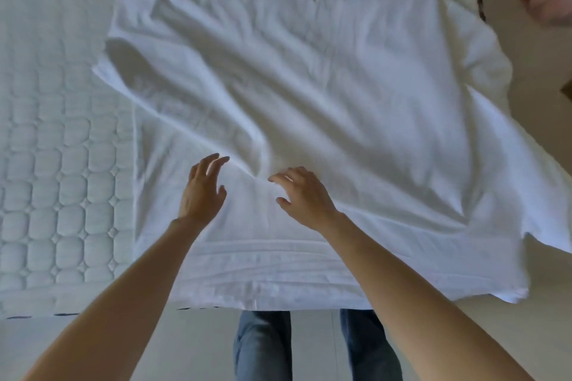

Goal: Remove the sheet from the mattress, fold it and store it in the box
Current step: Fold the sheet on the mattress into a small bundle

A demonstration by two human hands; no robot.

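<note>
1. Head view: sheet [309, 96], white, partly folded, lies flat on the mattress [62, 195]; its right side hangs over the bed edge.
2. Ridge: one raised fold runs diagonally from far left down to a point just beyond both hands.
3. Left hand [201, 192]: fingers spread, holding nothing, just left of the ridge end.
4. Right hand [303, 195]: fingers loosely spread, holding nothing, just right of it.
5. Judgement: both hands equally near; smoothing likely next. Box not seen.

The sheet [309, 96] is matt, creased white cloth on a quilted, stitched fabric mattress [58, 170].
</note>
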